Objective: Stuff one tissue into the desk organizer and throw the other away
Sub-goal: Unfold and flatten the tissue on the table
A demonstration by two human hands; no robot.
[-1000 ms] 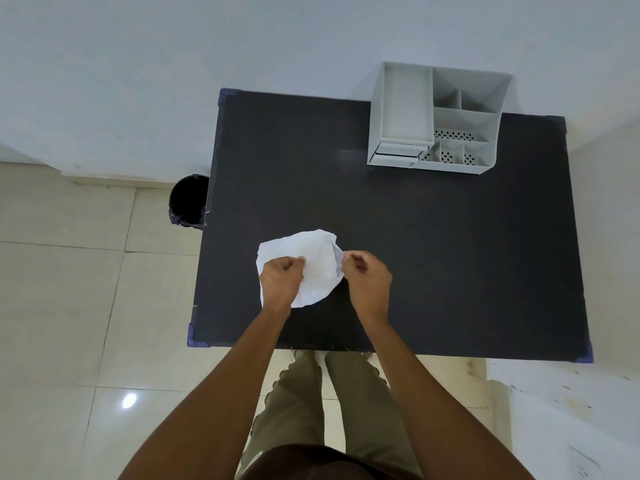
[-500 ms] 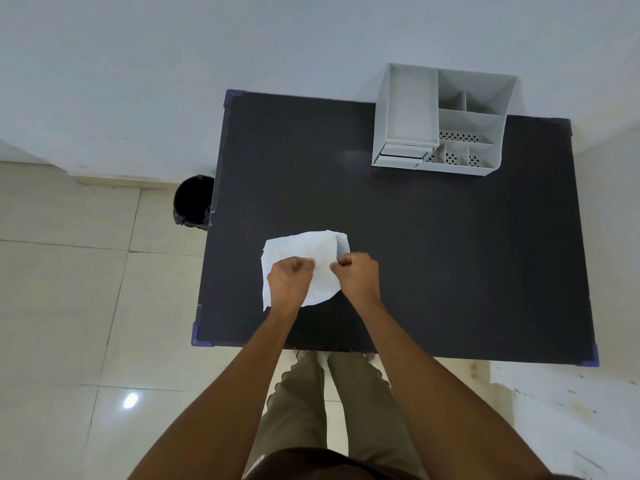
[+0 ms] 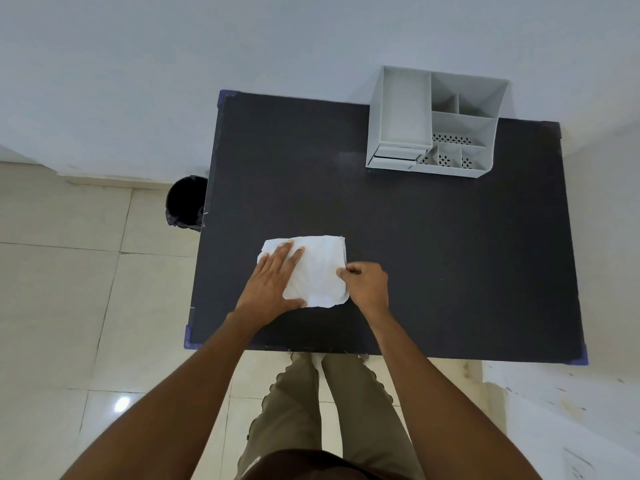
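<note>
Left hand (image 3: 273, 284) now flattened, fingers spread on tissue (image 3: 320, 271) near table (image 3: 450, 271) front edge; right hand (image 3: 367, 284) pinching its right edge. Separating layers, likely.

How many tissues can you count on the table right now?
1 white patch of tissue shows, near the table's front edge, under the flat left hand and pinched by the right hand. A second tissue may be stacked within it.
</note>
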